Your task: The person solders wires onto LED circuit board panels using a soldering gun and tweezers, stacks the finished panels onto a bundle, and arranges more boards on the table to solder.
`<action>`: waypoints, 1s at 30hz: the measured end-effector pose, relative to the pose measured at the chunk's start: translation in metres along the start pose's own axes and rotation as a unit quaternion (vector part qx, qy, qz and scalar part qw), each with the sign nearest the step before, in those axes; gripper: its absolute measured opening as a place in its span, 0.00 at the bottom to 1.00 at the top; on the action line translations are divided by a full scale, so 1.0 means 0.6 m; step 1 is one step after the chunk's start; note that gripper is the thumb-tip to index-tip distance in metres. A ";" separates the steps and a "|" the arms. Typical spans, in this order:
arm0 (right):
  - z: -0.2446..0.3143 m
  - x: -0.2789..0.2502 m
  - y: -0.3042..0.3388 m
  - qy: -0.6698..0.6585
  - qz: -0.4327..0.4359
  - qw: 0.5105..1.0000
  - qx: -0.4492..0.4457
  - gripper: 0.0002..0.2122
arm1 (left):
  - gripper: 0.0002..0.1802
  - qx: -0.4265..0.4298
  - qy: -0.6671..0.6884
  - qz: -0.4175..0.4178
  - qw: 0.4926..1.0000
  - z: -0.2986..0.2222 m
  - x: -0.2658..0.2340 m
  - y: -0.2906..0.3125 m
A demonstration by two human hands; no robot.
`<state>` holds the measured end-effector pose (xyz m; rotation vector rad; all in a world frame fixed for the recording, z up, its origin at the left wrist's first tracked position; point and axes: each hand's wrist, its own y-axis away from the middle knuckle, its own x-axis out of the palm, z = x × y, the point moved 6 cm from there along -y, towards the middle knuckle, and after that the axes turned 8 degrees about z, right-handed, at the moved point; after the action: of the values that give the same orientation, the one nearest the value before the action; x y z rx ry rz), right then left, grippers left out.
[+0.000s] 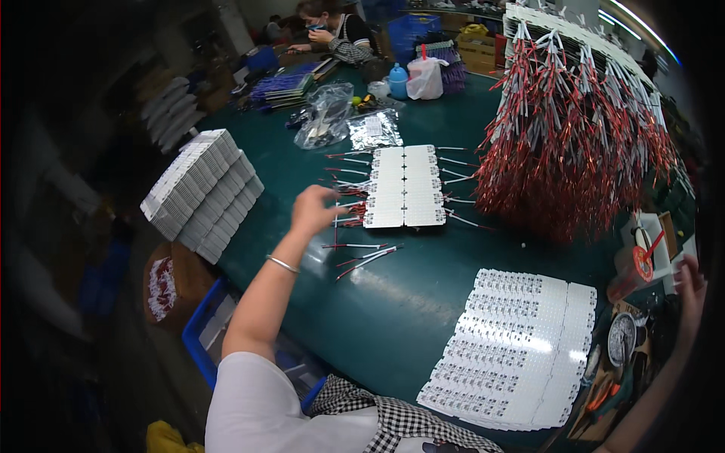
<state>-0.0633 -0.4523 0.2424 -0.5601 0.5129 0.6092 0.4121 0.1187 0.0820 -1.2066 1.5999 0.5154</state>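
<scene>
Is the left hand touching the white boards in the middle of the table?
Apart. The head view shows a gap, with red and white wires in it, between the left hand and the white boards.

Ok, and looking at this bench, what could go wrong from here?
The left hand is close beside the red-and-white wires, so its fingers might snag one and shift the white circuit boards. The drink cup stands near the right hand; a knock could spill it. The tall board stack near the table's left edge might topple.

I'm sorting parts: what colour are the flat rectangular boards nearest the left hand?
White boards, head view.
</scene>
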 end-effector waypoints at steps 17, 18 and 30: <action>0.279 0.703 0.209 -0.573 0.371 0.674 0.284 0.35 | 0.14 0.498 -0.067 -0.196 0.842 -0.188 -0.051 0.140; 0.299 0.711 0.213 -0.630 0.366 0.624 0.283 0.31 | 0.15 0.511 -0.065 -0.198 0.834 -0.195 -0.068 0.172; 0.115 0.437 0.378 -0.539 0.079 0.805 0.233 0.28 | 0.13 0.294 0.120 -0.199 0.927 -0.051 -0.167 0.366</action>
<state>-0.0060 -0.1532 0.0624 0.3473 -0.3926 0.8186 0.2009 0.2285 0.1334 -1.1020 1.4968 -0.3708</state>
